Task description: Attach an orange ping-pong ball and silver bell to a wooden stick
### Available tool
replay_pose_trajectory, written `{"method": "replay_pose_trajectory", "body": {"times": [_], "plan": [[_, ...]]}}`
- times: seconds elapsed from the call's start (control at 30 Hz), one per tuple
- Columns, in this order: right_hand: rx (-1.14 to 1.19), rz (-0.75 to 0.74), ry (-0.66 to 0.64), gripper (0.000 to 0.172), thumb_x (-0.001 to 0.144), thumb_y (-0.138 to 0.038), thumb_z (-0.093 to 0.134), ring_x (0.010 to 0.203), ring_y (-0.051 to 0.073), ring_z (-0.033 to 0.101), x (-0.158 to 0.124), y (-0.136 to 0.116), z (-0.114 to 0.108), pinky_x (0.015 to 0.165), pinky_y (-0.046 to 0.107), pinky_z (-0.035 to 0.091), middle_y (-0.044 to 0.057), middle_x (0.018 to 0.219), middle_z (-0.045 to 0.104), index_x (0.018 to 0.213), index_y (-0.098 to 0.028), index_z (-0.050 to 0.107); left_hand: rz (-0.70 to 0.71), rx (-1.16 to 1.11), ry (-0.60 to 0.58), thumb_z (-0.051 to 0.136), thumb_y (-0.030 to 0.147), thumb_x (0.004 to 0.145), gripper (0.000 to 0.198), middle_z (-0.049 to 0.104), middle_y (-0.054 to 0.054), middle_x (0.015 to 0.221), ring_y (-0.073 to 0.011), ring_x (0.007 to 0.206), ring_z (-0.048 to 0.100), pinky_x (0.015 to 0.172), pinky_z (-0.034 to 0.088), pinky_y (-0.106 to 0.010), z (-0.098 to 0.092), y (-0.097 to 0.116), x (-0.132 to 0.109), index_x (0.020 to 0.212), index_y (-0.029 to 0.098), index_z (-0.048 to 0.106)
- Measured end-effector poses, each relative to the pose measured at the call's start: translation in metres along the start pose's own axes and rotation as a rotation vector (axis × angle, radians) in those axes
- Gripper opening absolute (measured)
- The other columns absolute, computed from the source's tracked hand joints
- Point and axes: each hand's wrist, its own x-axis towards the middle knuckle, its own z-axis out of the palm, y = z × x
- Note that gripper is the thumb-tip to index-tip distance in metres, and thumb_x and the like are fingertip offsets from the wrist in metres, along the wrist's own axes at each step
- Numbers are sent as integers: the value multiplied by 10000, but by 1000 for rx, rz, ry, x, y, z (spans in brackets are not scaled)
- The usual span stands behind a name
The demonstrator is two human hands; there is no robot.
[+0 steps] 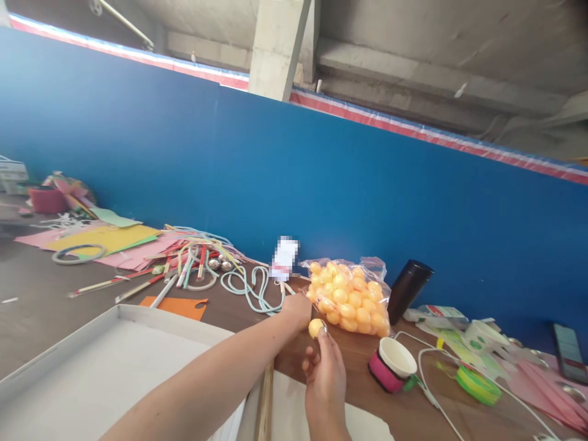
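Observation:
An orange-yellow ping-pong ball [315,328] sits at the fingertips of my right hand [325,367], which is closed on it. A small shiny spot shows where the thumb meets the ball; I cannot make out what it is. My left hand [297,308] reaches forward to the left edge of a clear plastic bag [351,297] full of similar balls. The fingers of that hand are turned away and hidden, so whether they touch the bag does not show. A pale blue cord [252,288] lies looped just left of the left hand.
A white shallow box [114,367] fills the left foreground. Behind it lie coloured paper sheets [119,239], sticks and metal balls. Right of the bag stand a black cylinder [408,291], a paper cup [397,358] in a pink band, a white cable and green tape [478,384]. A blue partition [275,165] rises behind.

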Motion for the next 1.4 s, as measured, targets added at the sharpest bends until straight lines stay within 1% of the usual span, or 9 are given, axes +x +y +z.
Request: {"method": "replay_pose_trajectory", "body": {"times": [0.13, 0.37, 0.6, 0.83, 1.0, 1.1, 1.23, 1.37, 1.4], "plan": [[-42, -24, -21, 320, 718, -414, 669, 573, 90, 508, 1, 0, 0, 385, 159, 383, 6, 889, 575, 963, -220, 597, -56, 88, -4, 519, 304, 831, 285, 579, -84, 1061, -194, 946, 565, 810, 463, -405, 2, -6, 0, 1054, 130, 554], [-68, -30, -4, 331, 719, -420, 664, 557, 91, 488, 2, -1, 2, 369, 157, 361, 5, 840, 563, 963, -209, 587, 6, 99, -5, 503, 333, 838, 269, 601, -73, 1017, -177, 912, 579, 796, 470, -390, 2, -4, -1, 999, 130, 577], [-50, -39, -22, 323, 727, -411, 662, 555, 87, 472, 2, -2, 2, 370, 151, 352, 8, 839, 548, 958, -198, 587, 37, 56, 81, 509, 227, 772, 212, 640, -167, 969, -284, 903, 609, 747, 470, -360, -4, -4, -6, 905, 122, 637], [-57, -20, -25, 343, 706, -411, 674, 547, 87, 466, 0, -4, 3, 375, 158, 351, 5, 866, 540, 969, -205, 596, -3, -54, 116, 482, 189, 747, 251, 644, -163, 984, -277, 914, 607, 770, 458, -348, -6, -9, -10, 951, 128, 615], [-53, -17, -14, 360, 703, -409, 679, 558, 84, 474, 3, -3, 0, 380, 149, 361, 12, 915, 548, 995, -217, 594, -19, -267, 175, 472, 196, 772, 238, 624, -180, 1028, -271, 969, 585, 814, 432, -367, -8, -10, -15, 975, 128, 576], [-54, 20, -21, 374, 696, -414, 691, 584, 87, 502, 5, 0, -1, 397, 149, 381, 11, 919, 549, 1000, -221, 589, -31, -475, 182, 431, 203, 804, 175, 666, -133, 896, -213, 848, 626, 742, 465, -314, -14, -20, -26, 899, 148, 568], [-99, 75, -119, 371, 698, -410, 695, 646, 111, 556, 4, 5, 0, 424, 157, 403, 15, 922, 570, 998, -215, 596, -79, -763, 136, 409, 253, 828, 153, 675, -95, 836, -153, 705, 641, 587, 497, -234, -19, -41, -52, 843, 157, 526], [-143, 76, -241, 336, 734, -389, 671, 724, 138, 583, -3, 7, 3, 455, 161, 418, 29, 952, 601, 1006, -209, 593, -107, -989, 105, 471, 345, 816, 208, 659, -80, 841, -121, 717, 633, 656, 511, -222, -20, -58, -87, 844, 145, 521], [-158, 70, -260, 341, 742, -387, 664, 741, 144, 584, -4, 7, 3, 462, 163, 423, 37, 970, 605, 1021, -206, 588, -120, -1199, 77, 549, 341, 776, 208, 652, -69, 809, -115, 701, 626, 680, 509, -223, -19, -61, -94, 823, 139, 536]]}}
